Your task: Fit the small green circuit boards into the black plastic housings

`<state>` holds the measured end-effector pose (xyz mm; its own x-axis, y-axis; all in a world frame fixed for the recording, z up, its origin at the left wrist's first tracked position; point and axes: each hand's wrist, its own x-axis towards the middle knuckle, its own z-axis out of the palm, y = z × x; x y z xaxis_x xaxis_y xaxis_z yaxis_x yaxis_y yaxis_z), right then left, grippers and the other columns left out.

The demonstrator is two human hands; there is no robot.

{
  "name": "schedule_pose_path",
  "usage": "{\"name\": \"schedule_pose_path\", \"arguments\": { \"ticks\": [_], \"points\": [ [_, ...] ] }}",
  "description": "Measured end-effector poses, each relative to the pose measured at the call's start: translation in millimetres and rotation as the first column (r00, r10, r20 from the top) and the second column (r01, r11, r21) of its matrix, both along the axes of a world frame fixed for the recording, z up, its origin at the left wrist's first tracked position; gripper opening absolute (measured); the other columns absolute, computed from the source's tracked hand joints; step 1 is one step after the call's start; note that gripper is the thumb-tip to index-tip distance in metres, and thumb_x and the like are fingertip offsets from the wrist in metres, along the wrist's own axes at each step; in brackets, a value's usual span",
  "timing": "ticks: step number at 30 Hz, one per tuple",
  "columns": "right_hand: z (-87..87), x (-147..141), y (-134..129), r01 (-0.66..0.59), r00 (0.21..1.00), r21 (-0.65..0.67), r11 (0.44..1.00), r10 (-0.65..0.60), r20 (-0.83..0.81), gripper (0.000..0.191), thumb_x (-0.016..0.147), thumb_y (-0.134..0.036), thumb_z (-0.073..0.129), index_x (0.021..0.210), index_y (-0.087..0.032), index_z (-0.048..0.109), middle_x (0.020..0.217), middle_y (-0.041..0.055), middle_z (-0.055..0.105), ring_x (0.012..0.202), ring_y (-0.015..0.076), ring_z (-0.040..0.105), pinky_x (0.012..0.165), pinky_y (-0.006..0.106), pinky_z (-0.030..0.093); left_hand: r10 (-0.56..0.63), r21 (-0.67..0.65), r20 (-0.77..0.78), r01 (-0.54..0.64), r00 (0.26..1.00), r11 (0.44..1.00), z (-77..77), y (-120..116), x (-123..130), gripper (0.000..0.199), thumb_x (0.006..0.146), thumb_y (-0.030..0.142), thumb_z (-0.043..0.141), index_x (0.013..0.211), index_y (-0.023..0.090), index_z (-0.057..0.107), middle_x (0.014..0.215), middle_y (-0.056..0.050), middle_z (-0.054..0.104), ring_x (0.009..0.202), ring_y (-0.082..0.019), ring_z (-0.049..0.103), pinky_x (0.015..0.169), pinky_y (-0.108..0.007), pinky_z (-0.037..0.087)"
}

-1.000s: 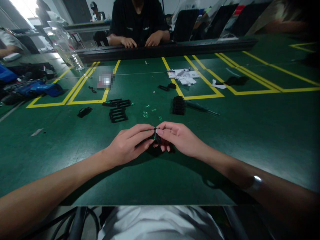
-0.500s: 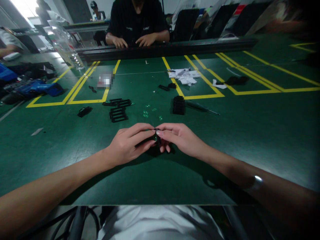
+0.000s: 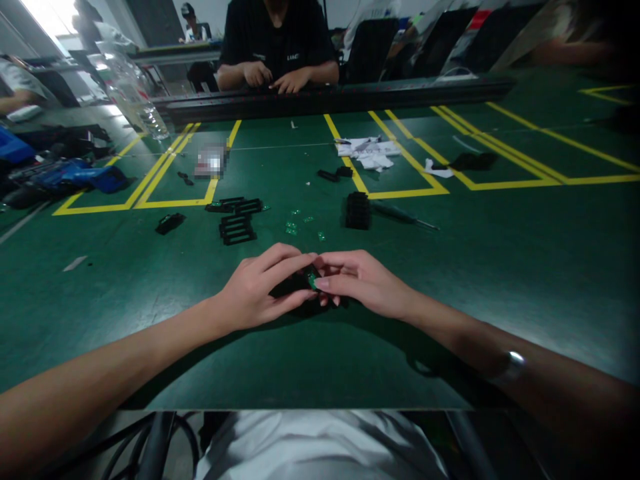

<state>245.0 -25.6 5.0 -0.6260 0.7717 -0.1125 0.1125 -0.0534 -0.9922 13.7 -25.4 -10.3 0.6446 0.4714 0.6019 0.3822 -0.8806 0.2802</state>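
Between my two hands, low over the green table [image 3: 200, 360], is a small black plastic part with a green circuit board [image 3: 312, 277] on it. My left hand [image 3: 267, 283] grips it from the left, thumb below and fingers above. My right hand [image 3: 363, 280] pinches it from the other side, its thumb on the green board. The fingers hide much of the part. Just beyond lie several loose green boards [image 3: 291, 228], a group of black frames [image 3: 237, 229] and a row of black parts [image 3: 357, 211].
A screwdriver [image 3: 405, 215] lies right of the black row. A single black part [image 3: 170, 223] is at the left. White paper scraps [image 3: 369, 152], a blue power tool [image 3: 95, 176] and clear bottles [image 3: 135, 100] are farther back. Across the table sits a person [image 3: 277, 47].
My fingers have shifted around the part, and more of its green board shows. My right thumb has moved down onto it. Across the table, the person's hand has lifted and curled.
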Motion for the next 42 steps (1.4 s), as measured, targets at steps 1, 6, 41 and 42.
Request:
{"name": "schedule_pose_path", "arguments": {
  "ticks": [1, 6, 41, 42],
  "points": [
    [-0.1, 1, 0, -0.007, 1.0, -0.004, 1.0, 0.007, 0.004, 0.022, 0.091, -0.034, 0.067, 0.101, -0.015, 0.07, 0.073, 0.0011, 0.067, 0.063, 0.0116, 0.062, 0.054, 0.021, 0.046, -0.006, -0.009, -0.006, 0.006, 1.0, 1.0, -0.5, 0, 0, 0.048, 0.091, 0.031, 0.067, 0.134, 0.017, 0.053, 0.113, -0.012, 0.065, 0.101, -0.02, 0.064, 0.08, -0.031, 0.058],
    [-1.0, 1, 0, 0.007, 1.0, -0.055, 0.998, -0.007, 0.003, 0.027, 0.092, -0.038, 0.066, 0.106, -0.015, 0.07, 0.079, 0.0043, 0.073, 0.064, 0.0118, 0.064, 0.054, 0.021, 0.045, 0.006, -0.041, 0.003, -0.006, 1.0, 0.999, -2.5, 1, -1, 0.029, 0.092, 0.028, 0.066, 0.119, 0.018, 0.061, 0.1, -0.007, 0.067, 0.086, -0.015, 0.065, 0.071, -0.025, 0.053],
    [-2.4, -14, -6, 0.131, 0.988, -0.036, 0.991, -0.133, -0.075, 0.019, 0.086, -0.016, 0.065, 0.104, -0.014, 0.06, 0.071, -0.002, 0.067, 0.064, 0.0107, 0.065, 0.053, 0.02, 0.047, 0.135, 0.193, -0.07, -0.119, 0.988, 0.974, -4.0, -2, 12, 0.015, 0.094, 0.024, 0.062, 0.081, 0.017, 0.057, 0.072, 0.0, 0.055, 0.062, -0.012, 0.05, 0.057, -0.026, 0.038],
    [-2.5, -14, -6, 0.13, 0.988, -0.038, 0.991, -0.133, -0.076, 0.018, 0.087, -0.016, 0.065, 0.104, -0.014, 0.06, 0.071, -0.002, 0.067, 0.063, 0.0106, 0.065, 0.053, 0.02, 0.047, 0.132, 0.189, -0.066, -0.117, 0.989, 0.975, -3.9, -2, 12, 0.015, 0.094, 0.024, 0.062, 0.081, 0.017, 0.057, 0.071, 0.0, 0.055, 0.061, -0.012, 0.05, 0.057, -0.025, 0.038]
  ]
}}
